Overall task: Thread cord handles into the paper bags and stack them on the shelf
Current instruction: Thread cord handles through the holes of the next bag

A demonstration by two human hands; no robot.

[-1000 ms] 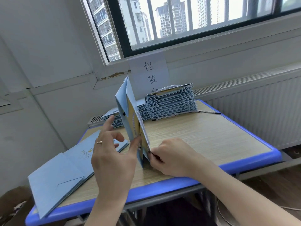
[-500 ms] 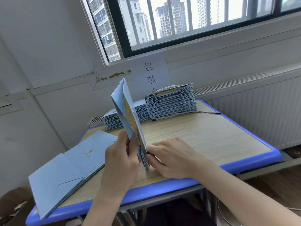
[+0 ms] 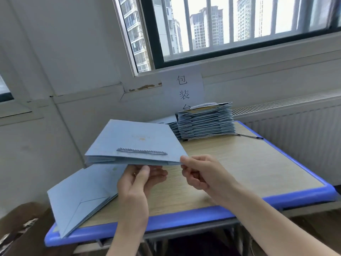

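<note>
A flat light-blue paper bag [image 3: 136, 143] is held level above the table, its grey cord handle [image 3: 141, 151] lying across the near part of its top face. My left hand [image 3: 140, 180] is under the bag's near edge, fingers spread upward against its underside. My right hand [image 3: 199, 172] pinches the bag's near right corner between thumb and fingers. Another flat blue bag [image 3: 83, 196] lies on the table's near left corner, partly overhanging the edge.
A tall stack of folded blue bags [image 3: 206, 122] stands at the back of the wooden table with blue rim [image 3: 276, 198], a lower stack to its left. A loose cord [image 3: 249, 136] lies right of the stack. A radiator runs along the right wall.
The bag stood upright on its edge between my hands; now it is turned flat and lifted, the cord handle facing up. My left hand went from its side to underneath.
</note>
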